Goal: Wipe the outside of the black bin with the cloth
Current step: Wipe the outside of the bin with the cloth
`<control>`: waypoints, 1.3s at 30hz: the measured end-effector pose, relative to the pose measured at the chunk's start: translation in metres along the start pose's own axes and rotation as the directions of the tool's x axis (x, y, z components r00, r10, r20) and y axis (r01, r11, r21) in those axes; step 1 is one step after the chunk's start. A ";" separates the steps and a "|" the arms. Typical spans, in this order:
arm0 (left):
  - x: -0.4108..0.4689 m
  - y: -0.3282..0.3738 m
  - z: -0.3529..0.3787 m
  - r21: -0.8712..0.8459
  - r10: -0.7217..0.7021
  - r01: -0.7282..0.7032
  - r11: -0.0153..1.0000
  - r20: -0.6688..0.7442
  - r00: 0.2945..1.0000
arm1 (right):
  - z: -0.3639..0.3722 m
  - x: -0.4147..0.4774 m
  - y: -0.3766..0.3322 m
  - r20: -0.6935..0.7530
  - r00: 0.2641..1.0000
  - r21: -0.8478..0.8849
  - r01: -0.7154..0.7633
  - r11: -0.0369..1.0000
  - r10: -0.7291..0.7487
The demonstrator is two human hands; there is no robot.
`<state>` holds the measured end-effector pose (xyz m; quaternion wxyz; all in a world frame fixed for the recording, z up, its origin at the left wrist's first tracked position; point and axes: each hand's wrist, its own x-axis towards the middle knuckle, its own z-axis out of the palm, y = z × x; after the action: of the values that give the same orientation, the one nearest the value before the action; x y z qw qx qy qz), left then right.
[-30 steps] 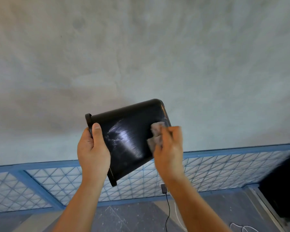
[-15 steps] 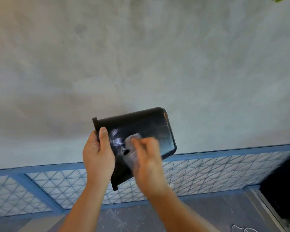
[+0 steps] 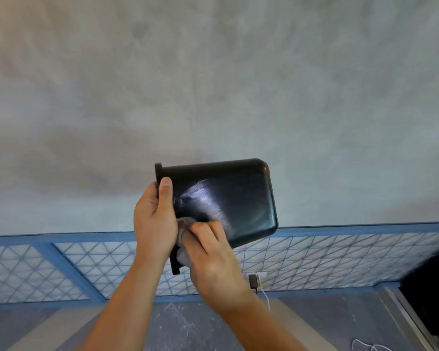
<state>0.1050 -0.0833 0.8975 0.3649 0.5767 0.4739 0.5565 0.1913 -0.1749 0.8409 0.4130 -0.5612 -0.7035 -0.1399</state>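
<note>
Against the grey wall (image 3: 213, 72) you hold the black bin (image 3: 228, 198) aloft on its side, left hand (image 3: 153, 224) gripping its rim, right hand (image 3: 211, 259) bunching the cloth (image 3: 184, 221) against its side near the rim: sweep long, overlapping strokes toward the base, pressing evenly.

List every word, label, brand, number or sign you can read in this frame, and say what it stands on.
No readable text anywhere in this frame.
black bin: the side in view shows only glare and wipe streaks, no label or brand.
cloth: plain grey, no print visible.
charger at the wall socket: too small to tell whether it carries any marking.
</note>
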 end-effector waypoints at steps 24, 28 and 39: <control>-0.001 -0.001 0.005 -0.182 -0.125 0.170 0.969 0.233 0.964 | -0.010 0.056 0.042 -0.027 1.000 -0.037 -0.006 0.999 0.005; 0.007 -0.007 0.002 -0.093 -0.125 0.141 0.986 0.159 0.979 | -0.007 0.001 0.020 0.048 0.997 0.041 0.066 0.997 -0.068; 0.010 0.007 -0.004 0.192 0.018 -0.030 0.981 0.064 0.998 | -0.019 0.010 0.029 0.076 0.996 -0.007 -0.042 0.999 0.043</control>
<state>0.1013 -0.0758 0.9077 0.3152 0.6321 0.5069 0.4942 0.2254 -0.1713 0.8518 0.3872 -0.5821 -0.7062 -0.1117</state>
